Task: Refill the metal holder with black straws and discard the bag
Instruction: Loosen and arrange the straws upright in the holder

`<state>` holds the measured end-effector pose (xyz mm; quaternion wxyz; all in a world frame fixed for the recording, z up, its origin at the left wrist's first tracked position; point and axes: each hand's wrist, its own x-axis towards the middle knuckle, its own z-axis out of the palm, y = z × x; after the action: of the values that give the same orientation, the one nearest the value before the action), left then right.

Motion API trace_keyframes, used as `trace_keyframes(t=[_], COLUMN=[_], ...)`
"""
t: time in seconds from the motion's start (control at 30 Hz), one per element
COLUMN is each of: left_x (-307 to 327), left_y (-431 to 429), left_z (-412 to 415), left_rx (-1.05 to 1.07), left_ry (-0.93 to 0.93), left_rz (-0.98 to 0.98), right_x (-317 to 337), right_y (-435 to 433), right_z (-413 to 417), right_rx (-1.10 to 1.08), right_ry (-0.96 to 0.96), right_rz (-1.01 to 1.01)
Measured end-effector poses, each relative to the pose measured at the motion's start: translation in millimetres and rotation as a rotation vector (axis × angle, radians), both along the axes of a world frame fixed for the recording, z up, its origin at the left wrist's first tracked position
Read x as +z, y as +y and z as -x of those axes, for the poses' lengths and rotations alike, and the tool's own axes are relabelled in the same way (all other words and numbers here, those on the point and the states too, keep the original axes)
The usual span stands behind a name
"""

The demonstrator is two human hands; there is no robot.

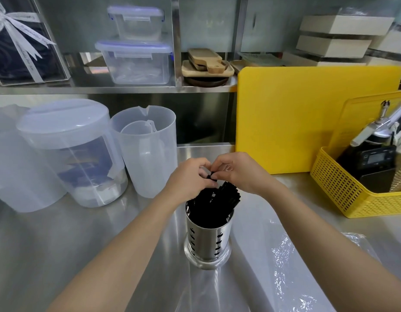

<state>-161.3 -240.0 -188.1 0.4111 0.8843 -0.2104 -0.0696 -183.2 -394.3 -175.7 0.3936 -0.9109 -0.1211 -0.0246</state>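
Note:
A perforated metal holder (pixel 207 242) stands upright on the steel counter, packed with black straws (pixel 214 202) that lean to the right. Both my hands meet just above the holder. My left hand (pixel 190 180) is closed around the straws' upper ends from the left. My right hand (pixel 239 171) pinches a straw tip between thumb and fingers. A clear plastic bag (pixel 282 255) lies flat on the counter, from under the holder to the near right.
Translucent pitchers (pixel 147 149) and a lidded container (pixel 71 152) stand at the left. A yellow cutting board (pixel 307 118) leans at the back right, beside a yellow basket (pixel 355 192) of tools. A shelf above holds plastic boxes and wooden boards.

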Motion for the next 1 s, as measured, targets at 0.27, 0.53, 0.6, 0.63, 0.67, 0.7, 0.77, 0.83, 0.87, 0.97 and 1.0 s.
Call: trace_keyframes(t=[0.27, 0.53, 0.6, 0.63, 0.67, 0.7, 0.77, 0.83, 0.87, 0.97, 1.0], left_x=[9.2, 40.0, 54.7, 61.5, 67.1, 71.6, 75.7, 72.0, 67.3, 50.8, 45.6], left_y=[3.1, 16.9, 23.3, 27.2, 31.6, 36.4, 45.6, 50.2, 50.2, 44.6, 41.9], left_z=[-3.1, -8.1, -11.9, -13.9, -16.6, -19.4, -24.8, -27.2, -27.4, -24.5, -22.8], left_rx=[0.013, 0.061, 0.094, 0.123, 0.158, 0.193, 0.248, 0.288, 0.307, 0.349, 0.359], left_ry=[0.021, 0.023, 0.029, 0.037, 0.052, 0.081, 0.181, 0.313, 0.383, 0.588, 0.641], left_rz=[0.089, 0.404, 0.534, 0.594, 0.655, 0.714, 0.812, 0.888, 0.927, 1.054, 1.078], right_x=[-4.9, -13.9, -13.5, -12.6, -11.2, -9.1, -4.6, 0.0, 2.7, 9.9, 11.4], right_y=[-9.2, -12.5, -12.6, -12.7, -13.1, -13.2, -11.9, -9.6, -8.1, -2.0, 0.0], right_z=[2.0, 9.5, 10.5, 11.0, 11.4, 12.0, 13.8, 16.7, 18.3, 24.9, 27.5], right_rx=[-0.076, -0.027, -0.006, -0.003, -0.002, 0.006, 0.049, 0.103, 0.122, 0.209, 0.243], right_ry=[-0.071, -0.047, -0.081, -0.115, -0.163, -0.221, -0.357, -0.486, -0.537, -0.627, -0.656], right_rz=[-0.227, -0.398, -0.421, -0.419, -0.391, -0.340, -0.206, -0.093, -0.064, -0.043, -0.019])
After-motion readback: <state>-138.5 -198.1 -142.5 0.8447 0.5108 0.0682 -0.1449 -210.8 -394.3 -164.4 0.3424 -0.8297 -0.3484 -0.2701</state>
